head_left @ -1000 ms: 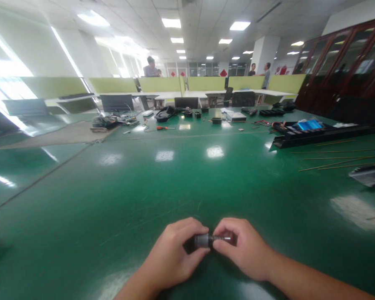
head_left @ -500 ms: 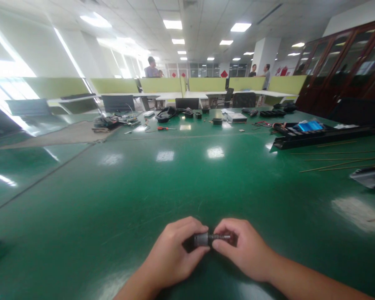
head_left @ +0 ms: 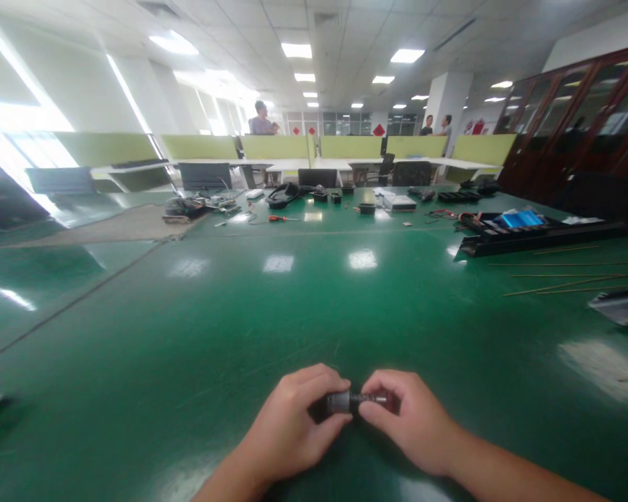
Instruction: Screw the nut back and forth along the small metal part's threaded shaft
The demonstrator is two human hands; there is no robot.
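Note:
A small dark grey cylindrical part lies between the thumb and fingers of my left hand, low in the middle of the head view. From its right end runs a thin dark shaft with a shiny metal tip. My right hand pinches this shaft with thumb and index finger, and the tip reaches past the thumb. Both hands are just above the green tabletop. The fingers curled behind the part are mostly hidden.
An orange screwdriver, a black headset-like item and small black boxes line the far side. At the right are a black tray with a blue item and thin rods. People stand beyond green partitions.
The whole view has shifted slightly, with the background a little lower. Both hands keep their hold on the part and shaft, nearly unmoved. More of a pale object shows at the left edge.

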